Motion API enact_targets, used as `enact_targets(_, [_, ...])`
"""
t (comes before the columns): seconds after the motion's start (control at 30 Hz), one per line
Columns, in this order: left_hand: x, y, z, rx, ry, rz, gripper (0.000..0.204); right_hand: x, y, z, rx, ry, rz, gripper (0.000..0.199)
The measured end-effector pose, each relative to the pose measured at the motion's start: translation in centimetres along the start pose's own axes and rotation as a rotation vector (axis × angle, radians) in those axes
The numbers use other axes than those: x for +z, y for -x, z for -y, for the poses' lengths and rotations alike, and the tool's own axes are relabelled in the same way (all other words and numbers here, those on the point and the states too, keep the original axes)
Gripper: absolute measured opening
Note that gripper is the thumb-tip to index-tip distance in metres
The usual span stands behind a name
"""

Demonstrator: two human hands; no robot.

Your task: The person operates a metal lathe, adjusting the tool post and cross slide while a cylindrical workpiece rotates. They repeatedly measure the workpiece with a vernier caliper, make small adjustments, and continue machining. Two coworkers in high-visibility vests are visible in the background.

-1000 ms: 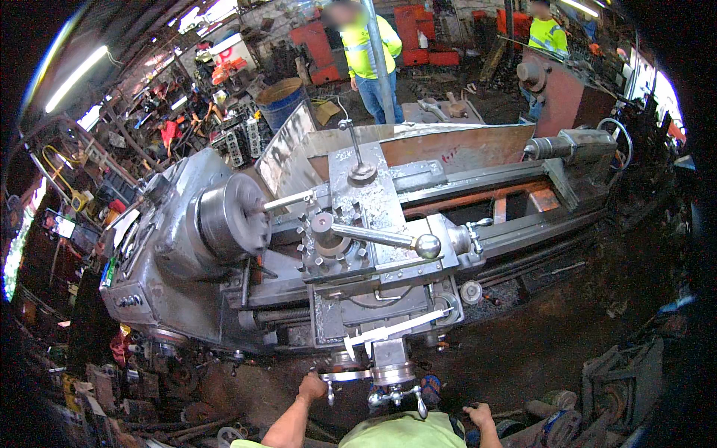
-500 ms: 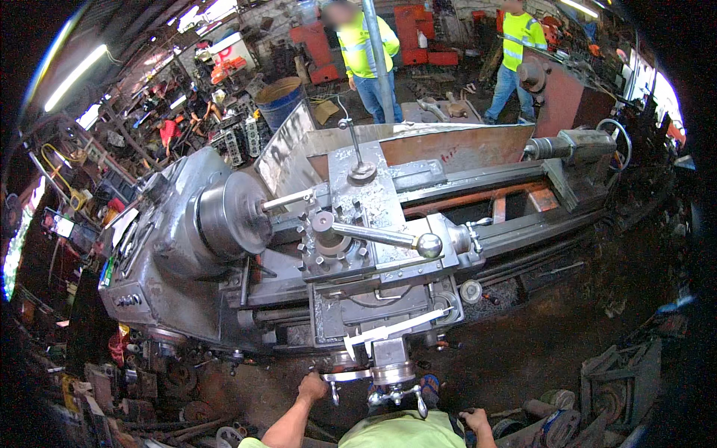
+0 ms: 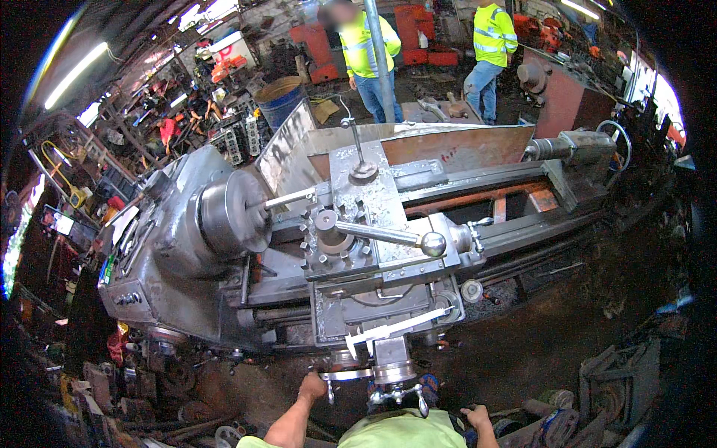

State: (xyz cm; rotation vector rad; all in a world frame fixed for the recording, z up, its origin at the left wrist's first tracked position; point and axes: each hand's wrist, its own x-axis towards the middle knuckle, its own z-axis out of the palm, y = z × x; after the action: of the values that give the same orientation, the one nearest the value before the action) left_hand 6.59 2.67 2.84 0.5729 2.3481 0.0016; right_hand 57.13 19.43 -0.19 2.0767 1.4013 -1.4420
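The left hand [image 3: 312, 386] is gripping the rim of the carriage handwheel [image 3: 346, 375]; whether the right hand [image 3: 476, 416], off to its right, is holding anything, I cannot tell. Beyond the left hand, a metal rod [image 3: 290, 198] is projecting from the lathe chuck [image 3: 225, 218]. Turning seems under way, with chips [image 3: 345, 159] lying about; what is left isn't showing.

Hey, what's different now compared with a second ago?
The co-worker in the yellow top at upper right has walked left, out from behind the reddish machine. The ball-ended lever seems to have shifted slightly right. No visible grasp or release: the left hand stays at the handwheel's left edge; the right hand and caliper stay put.
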Motion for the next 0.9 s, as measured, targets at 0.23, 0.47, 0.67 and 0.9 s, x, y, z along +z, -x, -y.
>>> enact_targets(0.23, [0.0, -0.4, 0.1, 0.029, 0.034, 0.008, 0.046, -0.2, 0.9, 0.2, -0.054, -0.032, -0.016, 0.055])
enact_targets(0.47, [1.7, -2.2, 2.0, 0.040, -0.066, 0.051, 0.051, 0.0, 1.1, 0.1, -0.010, -0.028, -0.032, 0.052])
enact_targets(0.67, [2.1, -2.7, 2.2, -0.008, -0.004, 0.025, 0.048, 0.6, -0.5, -1.4, -0.082, -0.096, -0.006, 0.053])
enact_targets(0.9, [1.3, -1.0, 1.3, 0.056, -0.016, -0.022, 0.044, 0.2, 0.5, -0.7, -0.066, -0.073, -0.008, 0.050])
